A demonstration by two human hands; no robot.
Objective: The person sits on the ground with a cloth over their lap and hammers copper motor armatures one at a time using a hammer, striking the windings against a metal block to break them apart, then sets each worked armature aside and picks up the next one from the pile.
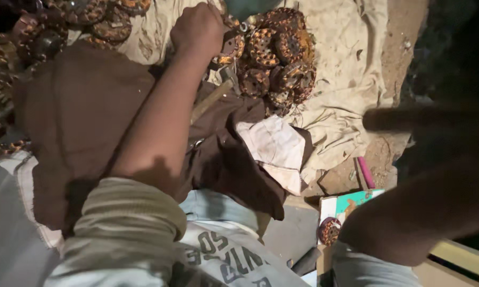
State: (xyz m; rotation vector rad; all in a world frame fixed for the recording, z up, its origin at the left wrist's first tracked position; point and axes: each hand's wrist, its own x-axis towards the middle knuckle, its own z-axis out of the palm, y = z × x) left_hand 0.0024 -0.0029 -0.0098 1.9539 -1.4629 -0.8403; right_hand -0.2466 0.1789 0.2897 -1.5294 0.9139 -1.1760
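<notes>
Left hand (198,27), top middle, fist closed on a round copper-wound part (230,49) by the pile (279,53). Hold firm. Right hand's grip: can't tell, too blurry.

From my remote seat, the stator cores (277,50) at twelve o'clock look like dull metal wound with glossy copper wire. Under them lies rough, stained off-white cloth (345,69). A matt brown cloth (80,117) covers my nine o'clock. The hammer handle (210,100) looks like smooth wood; the pink stick (365,172) like glossy plastic.
</notes>
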